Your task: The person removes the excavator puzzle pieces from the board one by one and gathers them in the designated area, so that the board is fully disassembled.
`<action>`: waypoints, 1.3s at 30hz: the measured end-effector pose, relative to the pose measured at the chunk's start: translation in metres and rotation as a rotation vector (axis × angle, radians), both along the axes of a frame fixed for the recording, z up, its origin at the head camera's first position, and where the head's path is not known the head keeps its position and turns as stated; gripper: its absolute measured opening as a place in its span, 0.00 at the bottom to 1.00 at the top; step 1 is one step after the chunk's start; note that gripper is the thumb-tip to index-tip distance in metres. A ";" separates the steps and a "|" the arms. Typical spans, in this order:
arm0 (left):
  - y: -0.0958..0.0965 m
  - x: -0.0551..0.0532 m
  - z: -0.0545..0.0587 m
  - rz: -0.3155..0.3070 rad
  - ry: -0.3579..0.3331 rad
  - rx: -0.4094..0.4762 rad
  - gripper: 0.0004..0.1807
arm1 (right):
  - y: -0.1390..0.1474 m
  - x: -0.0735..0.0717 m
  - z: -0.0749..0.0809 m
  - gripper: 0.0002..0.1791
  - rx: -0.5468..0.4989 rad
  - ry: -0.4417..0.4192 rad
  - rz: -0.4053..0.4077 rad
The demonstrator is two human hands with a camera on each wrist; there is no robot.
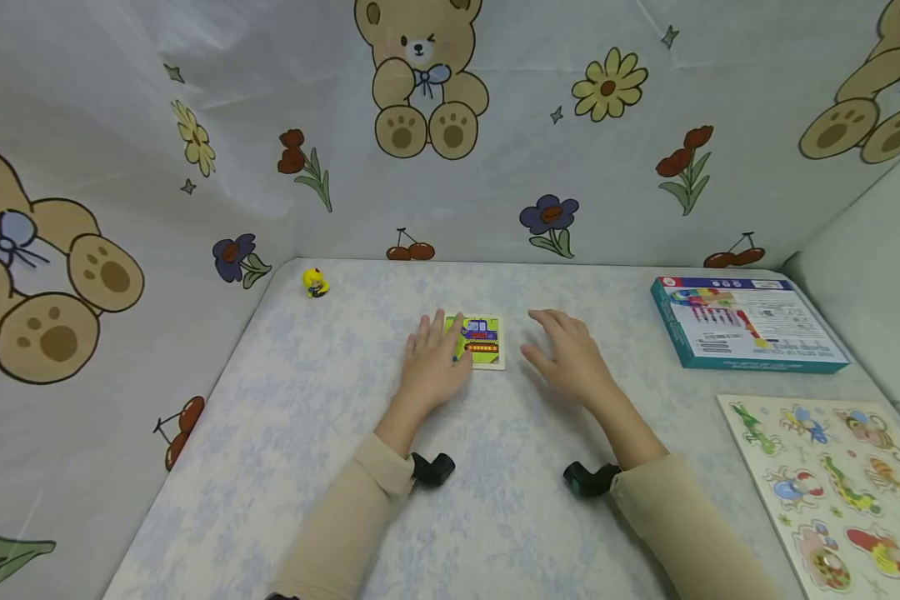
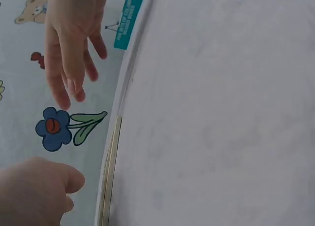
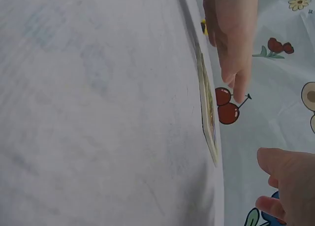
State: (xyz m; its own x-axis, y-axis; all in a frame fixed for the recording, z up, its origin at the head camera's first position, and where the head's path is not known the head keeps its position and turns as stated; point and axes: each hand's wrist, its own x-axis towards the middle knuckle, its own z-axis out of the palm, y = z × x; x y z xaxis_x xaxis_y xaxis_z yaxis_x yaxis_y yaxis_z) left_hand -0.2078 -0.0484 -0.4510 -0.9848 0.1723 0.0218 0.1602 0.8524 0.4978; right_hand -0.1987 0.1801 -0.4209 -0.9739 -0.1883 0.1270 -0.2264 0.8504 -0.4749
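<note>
A small square picture board (image 1: 483,340) showing a blue and red tracked vehicle on yellow-green lies flat on the table. My left hand (image 1: 433,367) is at its left side, fingers extended and overlapping its left part in the head view. To the right of the board, apart from it, my right hand (image 1: 570,357) hovers with loosely bent fingers and holds nothing. The right wrist view shows the board (image 3: 207,108) edge-on as a thin pale slab, with the left hand (image 3: 234,39) above it in the picture and the right hand (image 3: 291,181) at lower right.
A teal-edged box (image 1: 757,325) lies at the back right. In front of it is a large board (image 1: 825,492) with insect pictures. A small yellow figurine (image 1: 316,283) stands at the far left corner. Behind the table (image 1: 270,467) hangs a bear-print cloth (image 1: 495,183).
</note>
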 end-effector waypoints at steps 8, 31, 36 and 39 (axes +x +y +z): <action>0.005 -0.006 -0.015 0.016 0.036 -0.043 0.34 | -0.013 -0.021 -0.005 0.29 -0.031 -0.065 0.063; 0.004 -0.006 -0.024 -0.006 0.031 -0.152 0.31 | -0.023 -0.029 -0.018 0.26 0.021 -0.128 0.163; 0.003 -0.007 -0.024 -0.005 0.031 -0.161 0.30 | -0.023 -0.029 -0.021 0.28 0.061 -0.104 0.196; 0.003 -0.008 -0.024 -0.002 0.029 -0.159 0.30 | -0.024 -0.029 -0.023 0.28 0.082 -0.085 0.210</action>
